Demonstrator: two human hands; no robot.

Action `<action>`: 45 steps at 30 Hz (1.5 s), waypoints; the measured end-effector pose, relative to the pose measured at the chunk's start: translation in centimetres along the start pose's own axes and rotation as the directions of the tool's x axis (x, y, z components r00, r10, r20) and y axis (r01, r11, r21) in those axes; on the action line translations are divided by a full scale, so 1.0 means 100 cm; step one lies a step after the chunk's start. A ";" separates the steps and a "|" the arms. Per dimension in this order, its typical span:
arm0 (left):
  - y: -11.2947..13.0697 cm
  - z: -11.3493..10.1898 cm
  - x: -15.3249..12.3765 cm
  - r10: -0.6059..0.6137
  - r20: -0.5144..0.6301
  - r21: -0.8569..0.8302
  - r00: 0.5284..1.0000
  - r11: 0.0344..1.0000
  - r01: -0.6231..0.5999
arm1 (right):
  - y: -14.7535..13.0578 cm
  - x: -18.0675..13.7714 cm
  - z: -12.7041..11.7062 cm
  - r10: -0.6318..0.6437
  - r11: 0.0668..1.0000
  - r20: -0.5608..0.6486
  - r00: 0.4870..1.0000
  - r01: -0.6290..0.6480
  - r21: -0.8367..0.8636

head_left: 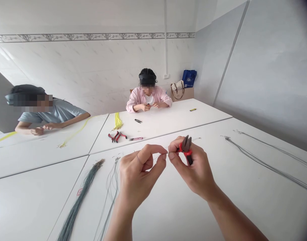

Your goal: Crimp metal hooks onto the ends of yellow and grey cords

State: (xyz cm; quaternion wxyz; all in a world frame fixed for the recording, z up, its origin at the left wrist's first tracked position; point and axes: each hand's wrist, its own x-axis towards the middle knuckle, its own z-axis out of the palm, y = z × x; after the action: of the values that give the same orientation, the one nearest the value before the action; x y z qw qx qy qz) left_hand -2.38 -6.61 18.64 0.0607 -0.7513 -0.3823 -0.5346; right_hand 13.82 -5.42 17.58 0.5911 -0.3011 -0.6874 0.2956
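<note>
Above the white table, my left hand (140, 167) is closed, thumb and forefinger pinching what looks like the end of a thin cord (156, 157). Its fingertips almost meet those of my right hand (193, 167), whose thumb and forefinger are also pressed together at that spot. Red-handled pliers (187, 147) are tucked in my right hand, jaws pointing up and slightly parted. What lies exactly between the fingertips is too small to make out. Left of my hands lie a thick bundle of grey-green cords (84, 190) and a looser group of thin grey cords (114, 182).
More grey cords (256, 157) stretch along the right side. Across the table joint lie red-handled pliers (117, 136), pink-handled snips (135, 139), black snips (138, 121), yellow cords (117, 121) and a yellow cutter (193, 109). Two people (148, 95) work at the far side and left.
</note>
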 end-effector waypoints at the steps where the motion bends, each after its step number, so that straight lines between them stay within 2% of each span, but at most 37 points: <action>1: 0.000 -0.001 0.000 -0.007 0.010 -0.009 1.000 1.000 0.007 | 0.000 0.000 -0.001 -0.002 1.000 0.008 1.000 0.002 0.002; 11: -0.002 0.000 -0.001 -0.058 0.052 -0.033 0.997 0.998 0.060 | 0.003 0.001 -0.004 -0.007 1.000 0.042 0.999 0.008 -0.025; 20: 0.000 0.004 0.002 0.027 -0.048 0.071 0.998 0.997 -0.024 | 0.003 0.000 0.004 -0.039 0.999 -0.036 0.999 0.038 -0.029; 24: -0.003 0.004 0.001 0.042 -0.043 0.068 0.998 0.997 -0.039 | 0.003 -0.001 0.002 -0.029 0.999 -0.002 1.000 0.029 -0.036; 26: -0.005 0.003 0.000 0.028 -0.046 0.064 0.999 0.998 -0.025 | 0.006 0.001 -0.003 -0.060 0.994 0.013 0.998 0.061 -0.093; 30: -0.009 0.002 -0.001 -0.002 -0.093 0.070 0.996 0.998 0.008 | 0.014 0.007 -0.017 -0.223 0.908 0.097 0.970 0.243 -0.341; 33: -0.010 0.001 0.000 -0.001 -0.103 0.082 0.995 0.997 0.010 | 0.021 0.012 -0.024 -0.275 0.810 0.183 0.944 0.329 -0.485; 37: -0.010 0.000 0.000 0.008 -0.104 0.083 0.995 0.997 0.000 | 0.025 0.014 -0.026 -0.320 0.742 0.215 0.923 0.385 -0.549; 45: -0.011 -0.003 0.001 0.033 -0.104 0.091 0.994 0.996 -0.024 | 0.024 0.014 -0.025 -0.350 0.666 0.230 0.908 0.414 -0.620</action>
State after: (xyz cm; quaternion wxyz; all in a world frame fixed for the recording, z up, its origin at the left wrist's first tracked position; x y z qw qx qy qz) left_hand -3.26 -5.95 18.49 0.1219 -0.7240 -0.3913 -0.5548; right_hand 16.32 -2.66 16.97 0.4640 -0.3243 -0.8203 -0.0819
